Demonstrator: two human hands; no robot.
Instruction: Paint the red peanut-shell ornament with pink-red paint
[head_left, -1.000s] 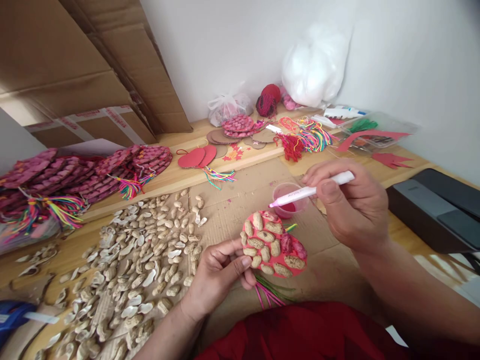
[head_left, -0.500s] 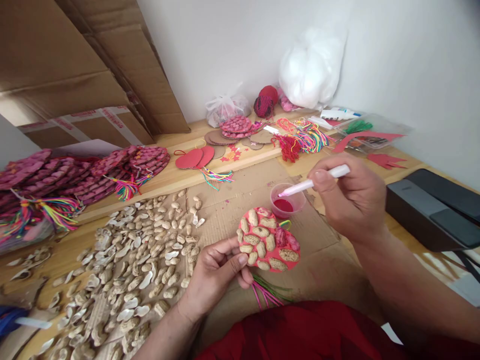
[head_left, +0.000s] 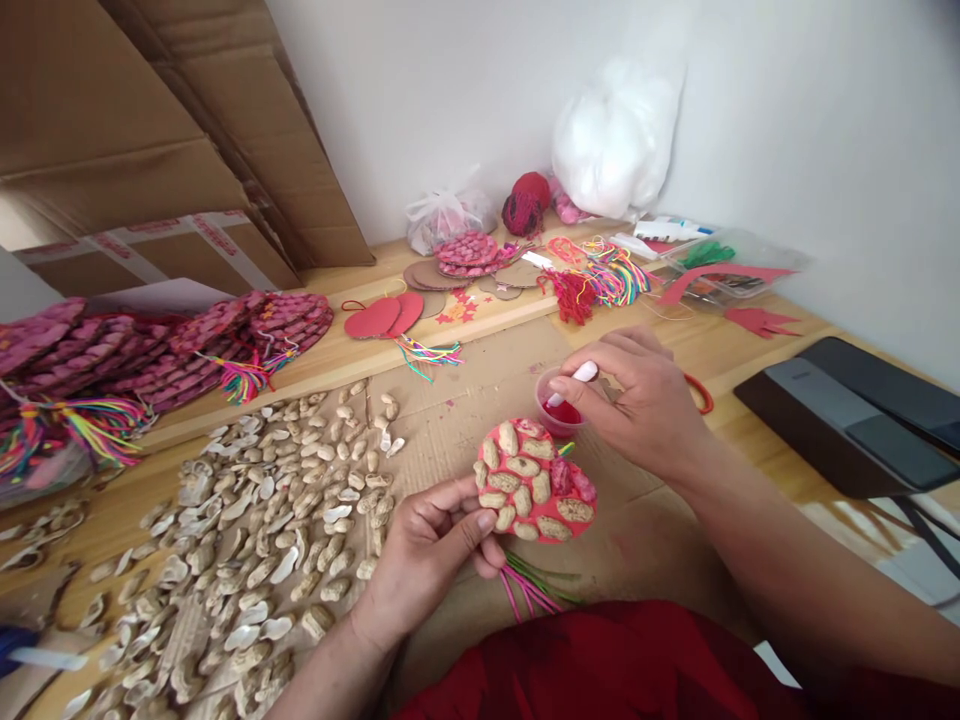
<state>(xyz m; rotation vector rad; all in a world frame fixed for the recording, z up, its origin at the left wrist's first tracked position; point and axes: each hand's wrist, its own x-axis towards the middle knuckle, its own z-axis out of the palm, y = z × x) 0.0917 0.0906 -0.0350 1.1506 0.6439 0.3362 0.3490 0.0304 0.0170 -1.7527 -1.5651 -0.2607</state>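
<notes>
Between its thumb and fingers, my left hand [head_left: 442,545] grips the edge of a red gourd-shaped card [head_left: 568,485] covered with peanut shells. Most shells on it are bare tan; a few at its right and top are coloured pink. Green and pink tassel strings [head_left: 536,585] hang below. My right hand [head_left: 637,400] is closed on a white pen-like brush [head_left: 583,373], held steeply with its lower end in a small clear cup [head_left: 547,385] of red paint. The brush tip is hidden inside the cup, which stands just behind the card.
Loose peanut shells [head_left: 285,520] cover the cardboard sheet [head_left: 480,370] at left. Finished pink shell pieces [head_left: 150,340] are stacked behind them. Red card circles [head_left: 373,318], coloured tassels [head_left: 611,272] and a yarn ball [head_left: 531,190] lie at the back. A dark grey device [head_left: 847,410] sits at right.
My right hand has moved left and tilted the brush steeply down into the paint cup. My left hand keeps the card almost where it was. The view has shifted slightly.
</notes>
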